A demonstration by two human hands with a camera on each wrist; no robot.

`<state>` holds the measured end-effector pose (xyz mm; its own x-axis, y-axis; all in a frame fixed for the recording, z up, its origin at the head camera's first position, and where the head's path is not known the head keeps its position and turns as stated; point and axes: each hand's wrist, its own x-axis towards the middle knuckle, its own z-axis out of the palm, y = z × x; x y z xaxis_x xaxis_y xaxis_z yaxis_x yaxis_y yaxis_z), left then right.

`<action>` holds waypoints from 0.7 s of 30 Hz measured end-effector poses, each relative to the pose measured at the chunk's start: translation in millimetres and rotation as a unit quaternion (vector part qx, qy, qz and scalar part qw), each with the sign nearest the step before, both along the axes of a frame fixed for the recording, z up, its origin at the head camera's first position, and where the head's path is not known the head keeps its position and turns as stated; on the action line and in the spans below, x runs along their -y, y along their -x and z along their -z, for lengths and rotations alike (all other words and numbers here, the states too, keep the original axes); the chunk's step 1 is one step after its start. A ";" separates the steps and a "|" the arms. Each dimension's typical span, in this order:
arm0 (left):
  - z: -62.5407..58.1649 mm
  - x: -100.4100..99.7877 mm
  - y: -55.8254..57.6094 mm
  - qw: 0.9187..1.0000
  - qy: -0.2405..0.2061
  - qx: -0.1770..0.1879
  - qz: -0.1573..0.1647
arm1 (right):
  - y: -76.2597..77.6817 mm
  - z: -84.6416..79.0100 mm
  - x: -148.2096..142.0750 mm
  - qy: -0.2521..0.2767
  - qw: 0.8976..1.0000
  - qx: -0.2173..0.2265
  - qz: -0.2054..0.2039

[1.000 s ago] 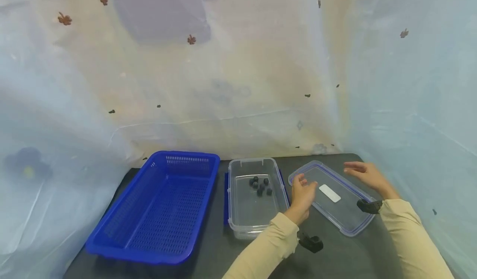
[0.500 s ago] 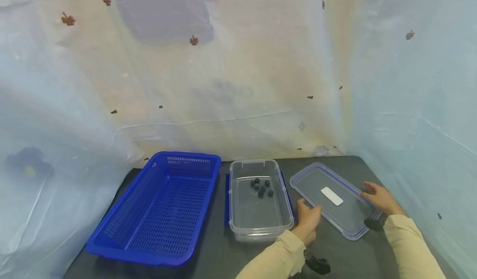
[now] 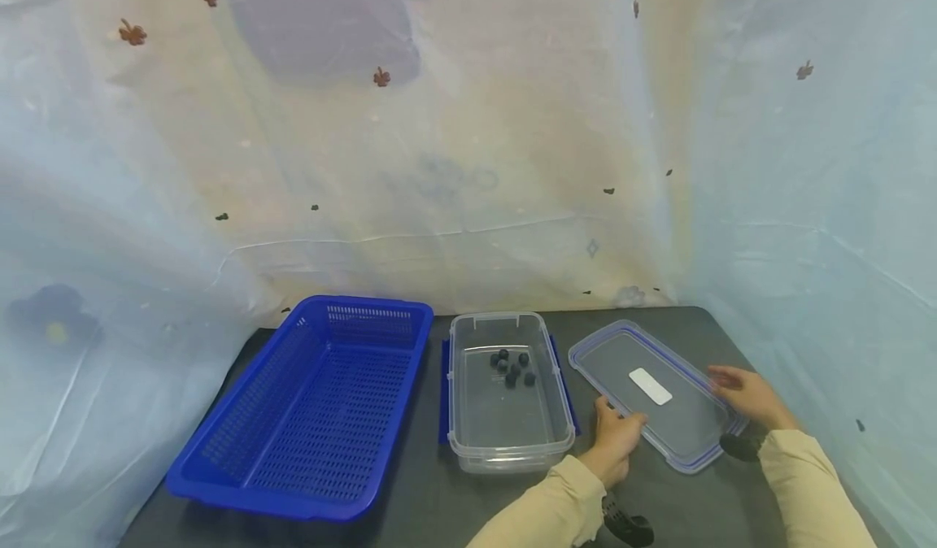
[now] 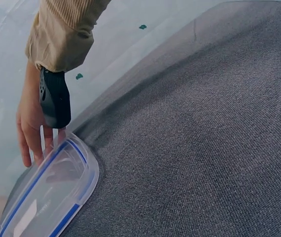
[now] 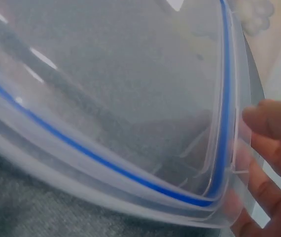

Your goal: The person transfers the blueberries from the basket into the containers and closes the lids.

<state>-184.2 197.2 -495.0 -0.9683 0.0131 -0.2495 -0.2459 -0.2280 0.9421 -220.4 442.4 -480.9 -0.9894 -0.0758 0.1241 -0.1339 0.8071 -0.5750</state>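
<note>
A clear rectangular container lid (image 3: 684,422) with a blue seal and a white label (image 3: 650,386) lies at the right of the table. My left hand (image 3: 613,446) holds its left edge, thumb over the rim. At the opposite edge, my right hand (image 3: 754,397) grips the lid; in the right wrist view its thumb (image 5: 273,118) is at the rim and fingers show through the plastic from below. Left of the lid stands the clear container (image 3: 512,426), its top uncovered. Several small dark round things like blueberries (image 3: 510,380) sit inside it.
A large blue perforated basket (image 3: 344,320) stands at the left, nothing inside it. Blue side clips (image 3: 444,393) flank the clear container. Dark grey cloth (image 3: 424,499) covers the table, and a patterned plastic sheet (image 3: 468,166) hangs behind and at both sides.
Both hands have come down from above the lid to its two long edges. The left hand has moved right and toward the front, away from the container. The lid has hardly moved.
</note>
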 end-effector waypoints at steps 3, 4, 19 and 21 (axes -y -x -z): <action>-0.3 0.8 -0.7 1.000 0.004 -0.002 -0.005 | -3.7 3.0 -2.1 0.011 1.000 -0.005 0.002; -0.5 1.1 -0.8 1.000 0.006 -0.003 -0.005 | -4.2 4.7 -3.4 0.015 1.000 -0.002 0.005; -12.1 0.3 -0.7 0.994 0.069 -0.070 -0.040 | -9.8 -5.3 -2.7 0.121 0.992 0.042 0.013; -15.9 0.8 -0.4 0.993 0.068 -0.080 -0.046 | -9.8 -9.1 -1.6 0.136 0.990 0.042 0.006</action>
<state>-183.9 196.3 -479.2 -0.9911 -0.1014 -0.0858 -0.0744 -0.1113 0.9910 -210.6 444.0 -471.9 -0.9977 -0.0386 0.0565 -0.0682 0.6222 -0.7799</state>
